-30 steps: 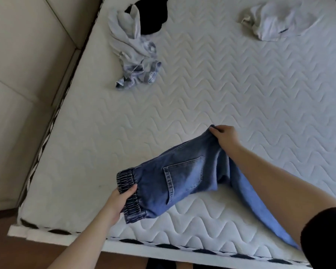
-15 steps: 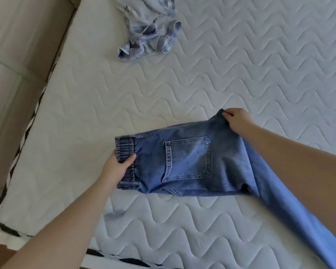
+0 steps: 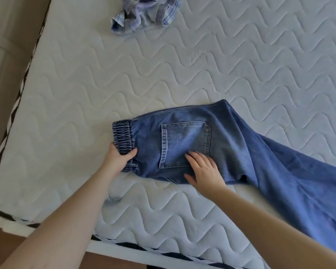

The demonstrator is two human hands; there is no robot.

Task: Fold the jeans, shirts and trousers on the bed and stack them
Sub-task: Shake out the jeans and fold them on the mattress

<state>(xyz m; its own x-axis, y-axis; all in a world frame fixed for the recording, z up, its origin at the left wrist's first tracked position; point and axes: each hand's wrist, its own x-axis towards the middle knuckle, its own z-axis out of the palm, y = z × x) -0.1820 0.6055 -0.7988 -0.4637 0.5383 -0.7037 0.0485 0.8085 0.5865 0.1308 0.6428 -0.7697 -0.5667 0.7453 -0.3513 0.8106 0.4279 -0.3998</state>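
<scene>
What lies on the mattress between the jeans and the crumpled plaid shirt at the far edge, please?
Nothing: in the head view the stretch between the jeans and the plaid shirt is bare quilted mattress.

Quilted white bed (image 3: 211,61): blue jeans (image 3: 241,152) flat near front edge, crumpled plaid shirt (image 3: 144,18) far side.

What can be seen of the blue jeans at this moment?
The jeans are mid-blue denim, lying flat on the quilted mattress, folded lengthwise with one back pocket facing up. The gathered elastic waistband points left; the legs trail right and off the near edge. The left hand grips the waistband; the right hand rests flat, fingers spread, on the pocket's lower corner.
</scene>
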